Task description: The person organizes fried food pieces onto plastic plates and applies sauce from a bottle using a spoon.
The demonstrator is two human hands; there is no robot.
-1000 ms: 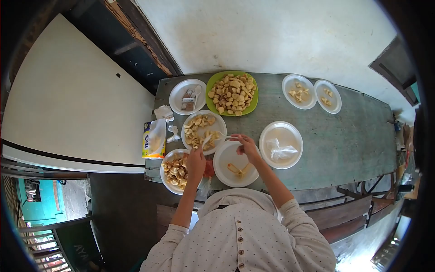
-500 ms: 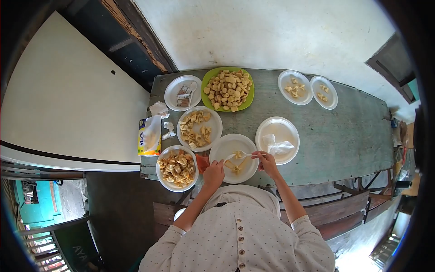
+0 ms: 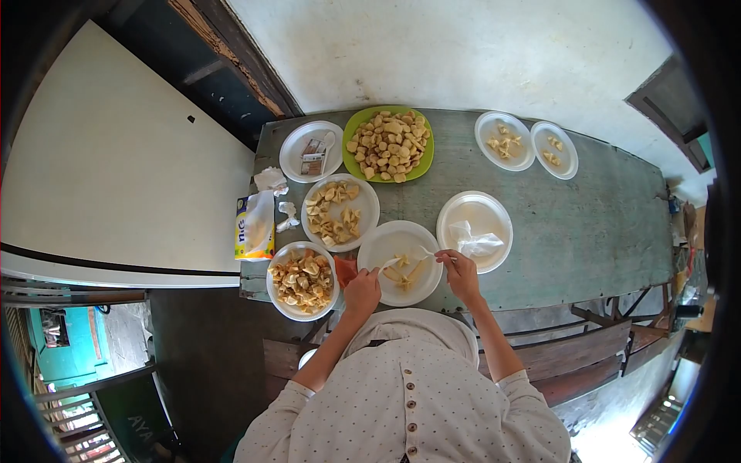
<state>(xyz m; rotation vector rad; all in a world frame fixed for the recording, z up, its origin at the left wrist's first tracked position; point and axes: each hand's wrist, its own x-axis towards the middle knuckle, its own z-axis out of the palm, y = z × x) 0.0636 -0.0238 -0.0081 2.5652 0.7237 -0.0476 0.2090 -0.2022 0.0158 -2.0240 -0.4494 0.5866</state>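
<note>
My left hand (image 3: pixel 363 292) is closed on a white plastic utensil (image 3: pixel 388 265) at the left rim of a white plate (image 3: pixel 373 245). At the right rim my right hand (image 3: pixel 461 275) pinches a white plastic fork (image 3: pixel 428 253). Pale yellow food pieces (image 3: pixel 403 274) lie on the plate between the two utensils. Left of this plate are a white plate of cut pieces (image 3: pixel 340 221) and a white bowl of browner pieces (image 3: pixel 302 282). On the right, another white plate (image 3: pixel 472 207) bears a crumpled clear plastic bag (image 3: pixel 475 241).
A green plate (image 3: pixel 426 158) heaped with food chunks stands at the back. Beside it, a white plate (image 3: pixel 292 154) bears small packets. Two small plates (image 3: pixel 489 154) (image 3: pixel 570 166) are at the back right. A tissue pack (image 3: pixel 255 228) lies at the left edge of the table (image 3: pixel 571 239).
The utensils have moved apart, away from the food in the middle of the plate. My right hand has shifted slightly right. The table appears slightly higher in the view.
</note>
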